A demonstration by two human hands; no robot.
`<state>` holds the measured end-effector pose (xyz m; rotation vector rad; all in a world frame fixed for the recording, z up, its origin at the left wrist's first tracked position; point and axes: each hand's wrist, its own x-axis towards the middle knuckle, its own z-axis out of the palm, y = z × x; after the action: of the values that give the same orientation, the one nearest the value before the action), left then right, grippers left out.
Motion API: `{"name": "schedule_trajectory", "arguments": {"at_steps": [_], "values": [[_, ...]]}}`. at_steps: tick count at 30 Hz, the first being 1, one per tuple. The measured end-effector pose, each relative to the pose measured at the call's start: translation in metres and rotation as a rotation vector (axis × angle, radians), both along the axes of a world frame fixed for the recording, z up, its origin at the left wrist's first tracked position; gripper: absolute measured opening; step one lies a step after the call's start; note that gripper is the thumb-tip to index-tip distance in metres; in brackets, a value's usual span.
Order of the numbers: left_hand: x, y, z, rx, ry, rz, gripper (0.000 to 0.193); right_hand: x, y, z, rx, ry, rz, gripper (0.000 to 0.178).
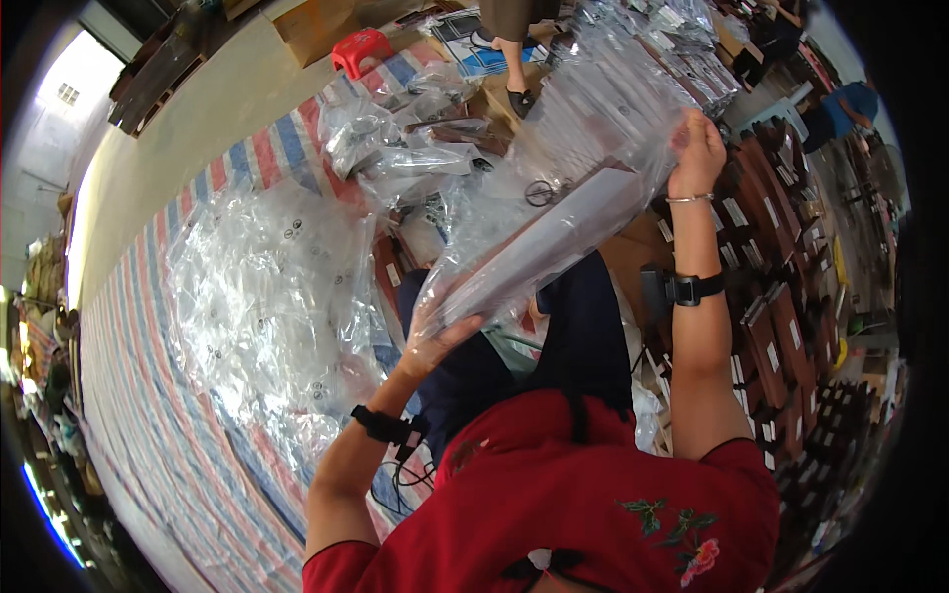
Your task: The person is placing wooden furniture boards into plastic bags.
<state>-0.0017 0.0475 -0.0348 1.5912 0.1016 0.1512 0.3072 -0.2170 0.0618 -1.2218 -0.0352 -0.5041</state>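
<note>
A long flat panel (pixel 554 232), pale on its face with a brown edge, lies slanted inside a clear plastic bag (pixel 643 158) above my lap. Its lower left end is gripped through the film by my left hand (pixel 440 341), the fingers partly behind the plastic. Up at the right, my right hand (pixel 698 153) is closed on the bag's film past the panel's upper end, pulling it taut. Left of my knees spreads a big heap of clear bags (pixel 277 296) with small dark printed marks.
Striped sheeting (pixel 148 326) covers the floor at left. More bagged pieces (pixel 425 138) lie ahead, near a red plastic stool (pixel 361 51). Stacks of brown panels with white labels (pixel 771 326) stand close on my right. Another person's leg (pixel 514 74) is ahead; a person in blue (pixel 845 109) is far right.
</note>
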Motion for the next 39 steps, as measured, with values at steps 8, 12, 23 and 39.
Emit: {"name": "schedule_trajectory", "arguments": {"at_steps": [8, 12, 23, 39], "values": [[0.005, 0.013, -0.002, 0.648, -0.217, 0.018, 0.062, -0.015, -0.035, -0.037, 0.049, 0.104, -0.039, 0.019], [-0.014, 0.006, 0.016, 0.252, -0.035, -0.185, 0.066, -0.022, -0.034, -0.044, 0.074, 0.139, -0.098, 0.018], [-0.064, 0.037, 0.025, 0.618, -0.045, -0.161, 0.066, -0.006, -0.004, -0.119, 0.120, 0.210, -0.080, 0.021], [-0.267, 0.065, 0.008, -0.443, 0.448, 0.614, 0.062, 0.057, -0.020, -0.131, -0.023, 0.452, 0.085, 0.020]]}}
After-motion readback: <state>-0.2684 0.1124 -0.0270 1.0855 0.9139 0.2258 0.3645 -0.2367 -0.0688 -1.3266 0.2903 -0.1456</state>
